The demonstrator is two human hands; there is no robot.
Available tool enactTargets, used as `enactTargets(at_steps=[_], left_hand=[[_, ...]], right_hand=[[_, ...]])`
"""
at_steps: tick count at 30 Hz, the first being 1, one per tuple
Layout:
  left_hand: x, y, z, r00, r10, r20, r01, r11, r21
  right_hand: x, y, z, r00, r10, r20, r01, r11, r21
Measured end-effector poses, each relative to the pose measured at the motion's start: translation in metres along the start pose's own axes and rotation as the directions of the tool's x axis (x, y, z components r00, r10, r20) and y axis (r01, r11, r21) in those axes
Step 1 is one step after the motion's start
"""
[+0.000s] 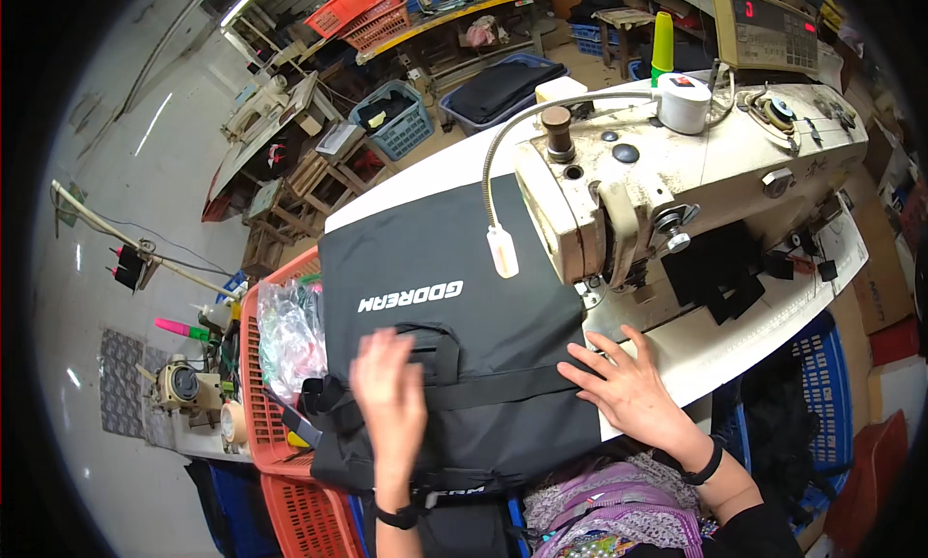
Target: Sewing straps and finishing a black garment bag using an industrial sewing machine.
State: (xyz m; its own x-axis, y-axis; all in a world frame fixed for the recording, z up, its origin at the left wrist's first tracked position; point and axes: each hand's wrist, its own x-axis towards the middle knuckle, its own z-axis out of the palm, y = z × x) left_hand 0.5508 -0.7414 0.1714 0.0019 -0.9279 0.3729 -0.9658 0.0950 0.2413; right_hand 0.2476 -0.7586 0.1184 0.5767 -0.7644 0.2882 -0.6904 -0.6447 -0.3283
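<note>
A large black fabric panel (503,326) with white lettering, a webbing strap and a handle loop (440,357) lies across the white sewing table, its near part hanging toward my lap. My left hand (387,394), slightly blurred, is over the panel beside the loop with its fingers stretched out, holding nothing. Fingers spread, my right hand (623,384) rests at the panel's right edge and on the table near the strap's end. Just beyond that hand stands the sewing machine head (570,210). A small lamp on a bendy neck (503,251) hangs over the panel.
Small black fabric pieces (720,273) lie under the machine arm. At the left, an orange basket (256,403) holds clear plastic bags (290,336). A blue basket (822,394) with dark cloth stands at the right. A control box (764,31) rises behind the machine.
</note>
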Motion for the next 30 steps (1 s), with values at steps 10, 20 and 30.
enactTargets(at_steps=[10, 20, 30], left_hand=[[0.024, 0.07, 0.075, 0.81, 0.308, 0.499, -0.243, 0.951, -0.192], [0.031, 0.068, 0.081, 0.902, 0.307, 0.303, -0.286, 0.952, -0.113], [0.031, 0.084, 0.089, 0.897, 0.351, 0.269, -0.28, 0.921, -0.27]], right_hand=[[0.007, 0.008, -0.003, 0.999, 0.038, -0.032, -0.039, 0.998, -0.039], [-0.011, 0.056, -0.011, 0.875, 0.313, -0.369, -0.36, 0.931, -0.063], [-0.031, 0.097, -0.024, 0.668, 0.49, -0.56, -0.603, 0.798, -0.02]])
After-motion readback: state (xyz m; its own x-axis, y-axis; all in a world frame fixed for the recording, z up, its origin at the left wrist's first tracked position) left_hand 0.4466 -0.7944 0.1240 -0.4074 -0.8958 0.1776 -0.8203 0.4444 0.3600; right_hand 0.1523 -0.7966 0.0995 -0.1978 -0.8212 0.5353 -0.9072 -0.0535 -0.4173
